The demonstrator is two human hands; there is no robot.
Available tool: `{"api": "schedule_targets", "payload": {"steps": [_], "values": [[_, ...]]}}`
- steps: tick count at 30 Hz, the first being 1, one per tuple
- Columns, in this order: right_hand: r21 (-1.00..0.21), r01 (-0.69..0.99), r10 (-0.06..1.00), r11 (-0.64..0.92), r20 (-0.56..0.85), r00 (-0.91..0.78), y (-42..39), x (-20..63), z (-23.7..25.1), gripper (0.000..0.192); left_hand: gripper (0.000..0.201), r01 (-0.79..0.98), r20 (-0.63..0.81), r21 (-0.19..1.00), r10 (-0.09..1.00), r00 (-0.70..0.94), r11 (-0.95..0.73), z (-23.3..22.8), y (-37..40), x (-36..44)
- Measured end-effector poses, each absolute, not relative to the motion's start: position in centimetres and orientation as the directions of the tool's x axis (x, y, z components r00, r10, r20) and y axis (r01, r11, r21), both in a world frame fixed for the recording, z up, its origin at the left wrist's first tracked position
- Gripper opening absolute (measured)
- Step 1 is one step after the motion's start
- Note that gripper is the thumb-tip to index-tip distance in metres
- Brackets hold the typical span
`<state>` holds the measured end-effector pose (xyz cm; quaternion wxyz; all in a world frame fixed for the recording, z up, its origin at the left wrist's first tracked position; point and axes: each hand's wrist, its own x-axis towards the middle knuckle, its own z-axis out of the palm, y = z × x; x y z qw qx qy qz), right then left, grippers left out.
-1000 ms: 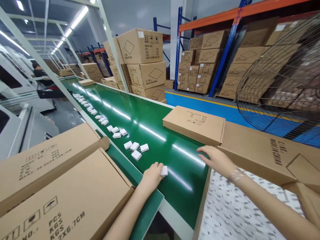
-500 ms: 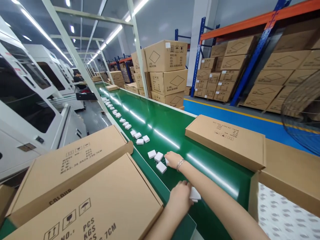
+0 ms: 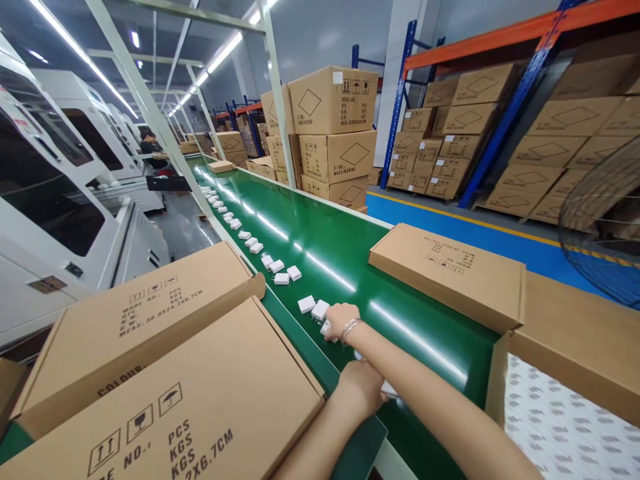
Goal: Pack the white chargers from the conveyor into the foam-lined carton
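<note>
While the right hand [image 3: 340, 317] is reaching across the green belt [image 3: 350, 267], its fingers are curling over a small white block [image 3: 325, 328]; the left hand [image 3: 363, 387] is gripping another white piece [image 3: 387, 390] at the belt's near edge, beside flat cartons [image 3: 175, 373].

1. Blue floor [image 3: 450, 230] with yellow line, right.
2. Orange-and-blue racking [image 3: 505, 73] holds cartons, far right.
3. White machines [image 3: 55, 193] line the left.
4. Ceiling strip lights [image 3: 225, 50] overhead.
</note>
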<state>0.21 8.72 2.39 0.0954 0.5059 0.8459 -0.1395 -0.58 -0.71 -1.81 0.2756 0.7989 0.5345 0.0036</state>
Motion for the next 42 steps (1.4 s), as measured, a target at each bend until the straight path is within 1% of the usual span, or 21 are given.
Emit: {"api": "schedule_targets", "payload": {"steps": [3,5,8,11,13,16,18,21,22,23,24,26,27,30,32,34,37,39,42], "values": [[-0.167,0.894,0.87,0.416,-0.213,-0.445,9.1,6.5,3.7,0.038,0.036,0.874,-0.236,0.357,0.873,0.426,-0.33,-0.1,-1.3,-0.8],[-0.193,0.899,0.89,0.392,-0.166,-0.424,8.9,11.2,4.1,0.038,0.033,0.909,-0.213,0.264,0.9,0.381,-0.322,1.0,-1.8,-0.6],[-0.24,0.894,0.893,0.38,-0.159,-0.422,7.8,16.8,3.7,0.032,0.04,0.965,-0.283,0.125,0.924,0.256,-0.229,2.2,-2.0,0.7],[-0.296,0.861,0.863,0.413,-0.175,-0.474,6.0,19.0,2.4,0.032,0.036,0.99,-0.33,0.075,0.934,0.14,-0.122,2.8,-1.1,2.8],[-0.323,0.831,0.838,0.452,-0.167,-0.52,4.9,19.1,1.3,0.034,0.031,0.99,-0.339,0.082,0.931,0.134,-0.112,3.0,-0.1,4.0],[-0.323,0.794,0.805,0.515,-0.136,-0.577,3.7,18.5,0.0,0.035,0.033,0.977,-0.344,0.124,0.916,0.204,-0.171,2.8,1.0,4.6],[-0.3,0.778,0.789,0.552,-0.113,-0.604,3.1,18.3,-0.4,0.042,0.046,0.965,-0.347,0.15,0.903,0.254,-0.214,2.4,1.1,4.0],[-0.241,0.745,0.758,0.622,-0.054,-0.65,2.4,18.4,-0.1,0.06,0.077,0.944,-0.352,0.233,0.884,0.307,-0.235,1.6,0.4,2.2],[-0.217,0.728,0.741,0.65,-0.032,-0.671,2.3,18.4,0.2,0.062,0.079,0.937,-0.343,0.262,0.886,0.313,-0.23,1.3,0.0,1.7],[-0.194,0.707,0.719,0.68,-0.014,-0.695,2.2,18.3,0.4,0.06,0.072,0.937,-0.331,0.277,0.894,0.301,-0.213,1.0,-0.4,1.2],[-0.173,0.684,0.694,0.709,-0.002,-0.72,2.1,18.0,0.5,0.057,0.059,0.944,-0.319,0.273,0.908,0.273,-0.188,0.7,-0.8,0.8],[-0.141,0.642,0.648,0.754,-0.006,-0.762,2.2,17.5,0.6,0.053,0.033,0.967,-0.283,0.21,0.938,0.198,-0.141,0.2,-1.5,0.5],[-0.129,0.628,0.632,0.767,-0.016,-0.775,2.3,17.1,0.5,0.053,0.027,0.975,-0.258,0.178,0.95,0.174,-0.13,0.1,-1.7,0.5],[-0.11,0.616,0.615,0.78,-0.049,-0.787,2.8,16.5,-0.3,0.055,0.024,0.975,-0.199,0.14,0.959,0.2,-0.174,-0.1,-2.2,0.7],[-0.117,0.612,0.609,0.782,-0.066,-0.79,3.0,16.4,-0.9,0.056,0.024,0.969,-0.216,0.136,0.949,0.231,-0.205,0.1,-2.2,0.8],[-0.148,0.604,0.6,0.783,-0.078,-0.796,3.1,16.4,-1.3,0.056,0.024,0.966,-0.243,0.139,0.938,0.248,-0.219,0.2,-2.1,0.8],[-0.24,0.612,0.614,0.753,-0.075,-0.785,3.1,16.5,-1.3,0.054,0.026,0.96,-0.247,0.154,0.932,0.267,-0.234,0.3,-2.0,0.6],[-0.327,0.644,0.668,0.691,-0.051,-0.742,3.0,16.8,-0.6,0.055,0.026,0.956,-0.235,0.164,0.932,0.277,-0.243,0.1,-1.9,0.4],[-0.503,0.691,0.806,0.52,0.021,-0.592,2.3,18.1,1.1,0.058,0.027,0.951,-0.215,0.175,0.933,0.288,-0.254,-0.3,-1.9,0.2]]}}
